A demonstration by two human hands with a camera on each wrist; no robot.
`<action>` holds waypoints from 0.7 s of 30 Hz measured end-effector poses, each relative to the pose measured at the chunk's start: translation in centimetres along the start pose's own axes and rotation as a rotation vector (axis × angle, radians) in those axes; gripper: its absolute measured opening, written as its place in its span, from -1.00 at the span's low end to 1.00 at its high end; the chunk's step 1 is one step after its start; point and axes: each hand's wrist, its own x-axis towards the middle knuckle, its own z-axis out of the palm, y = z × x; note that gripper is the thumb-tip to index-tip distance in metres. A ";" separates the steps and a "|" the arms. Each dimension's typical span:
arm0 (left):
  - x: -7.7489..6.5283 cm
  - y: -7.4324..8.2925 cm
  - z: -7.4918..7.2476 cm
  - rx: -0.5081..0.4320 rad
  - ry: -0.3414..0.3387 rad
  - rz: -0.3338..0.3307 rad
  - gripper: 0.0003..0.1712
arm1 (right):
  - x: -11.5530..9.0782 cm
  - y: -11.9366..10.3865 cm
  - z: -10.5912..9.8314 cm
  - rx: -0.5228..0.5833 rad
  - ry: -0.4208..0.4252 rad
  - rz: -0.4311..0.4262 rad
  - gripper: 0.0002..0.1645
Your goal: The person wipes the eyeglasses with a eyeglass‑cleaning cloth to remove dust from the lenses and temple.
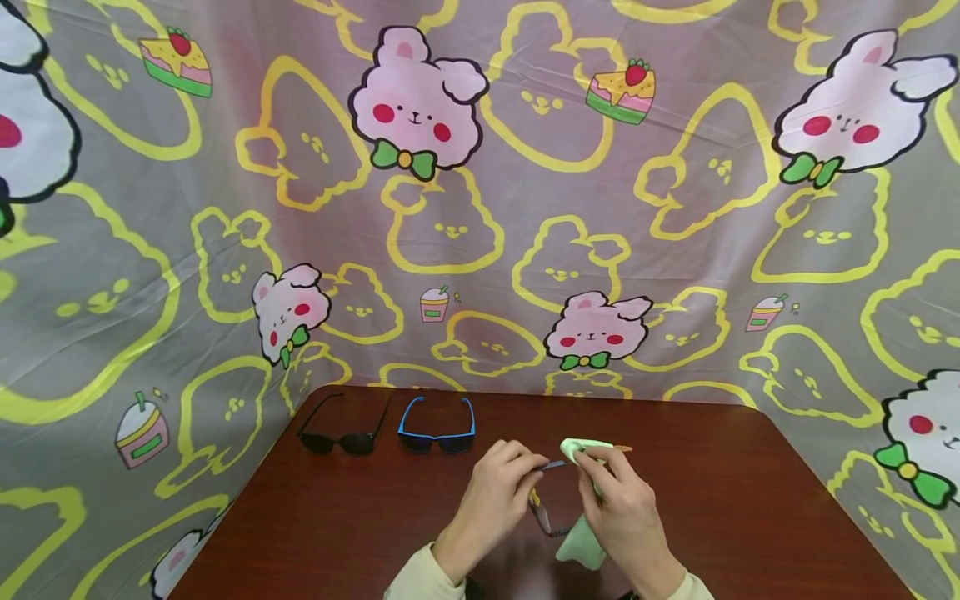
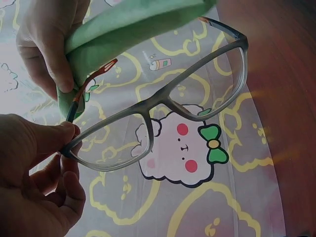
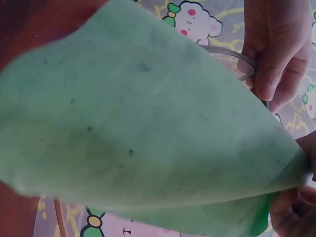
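Note:
A pair of grey-framed eyeglasses (image 2: 157, 98) with clear lenses and orange-tipped arms is held up over the table. My left hand (image 1: 497, 490) pinches it at the corner where one arm meets the frame. In my right hand (image 1: 622, 504) is a light green cloth (image 3: 138, 118), gripped between thumb and fingers and hanging down below the hand. The left wrist view shows a fold of the cloth right at the arm beside my left fingertips, with the orange tip sticking out past it. In the right wrist view the cloth hides most of the glasses.
Black sunglasses (image 1: 352, 443) lie unfolded at the back left of the dark wooden table (image 1: 337, 525). Beside them are blue-framed sunglasses (image 1: 437, 445), also with arms spread. A patterned curtain (image 1: 480, 208) with rabbit drawings stands behind the table and along its sides.

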 end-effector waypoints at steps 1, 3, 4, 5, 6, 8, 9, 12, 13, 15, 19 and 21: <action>0.0 0.0 0.0 -0.003 -0.001 -0.002 -0.82 | 0.0 0.0 0.0 0.006 -0.017 0.003 -0.56; -0.1 0.0 0.0 -0.008 -0.003 -0.005 -0.83 | -0.1 -0.1 0.0 0.019 -0.048 0.007 -0.56; -0.1 0.0 0.0 -0.012 -0.004 -0.007 -0.83 | -0.1 -0.2 0.0 0.018 -0.057 0.007 -0.57; -0.1 0.0 0.0 -0.015 -0.007 -0.009 -0.83 | -0.2 -0.2 0.1 0.019 -0.061 0.003 -0.57; -0.1 0.0 0.0 -0.016 -0.006 -0.008 -0.84 | -0.2 -0.3 0.1 0.019 -0.065 -0.003 -0.57; -0.1 0.0 0.1 -0.019 0.002 -0.003 -0.83 | -0.1 -0.4 0.1 0.024 -0.069 -0.012 -0.57; -0.1 0.0 0.1 -0.021 0.006 -0.002 -0.83 | -0.1 -0.5 0.1 0.024 -0.071 -0.013 -0.56; -0.1 -0.1 0.1 -0.032 0.017 -0.001 -0.84 | -0.1 -0.6 0.0 0.031 -0.088 -0.015 -0.55; -0.1 -0.1 0.1 -0.038 0.019 -0.002 -0.84 | -0.1 -0.7 -0.1 0.039 -0.102 -0.009 -0.56; -0.1 -0.1 0.0 -0.046 0.018 -0.004 -0.85 | -0.2 -0.6 -0.4 0.046 -0.126 -0.005 -0.56; -0.1 -0.1 -0.1 -0.050 0.016 -0.002 -0.87 | -0.2 -0.4 -0.6 0.039 -0.165 -0.020 -0.53; -0.1 -0.1 -0.1 -0.049 0.012 0.000 -0.87 | -0.2 -0.3 -0.7 0.023 -0.158 -0.040 -0.53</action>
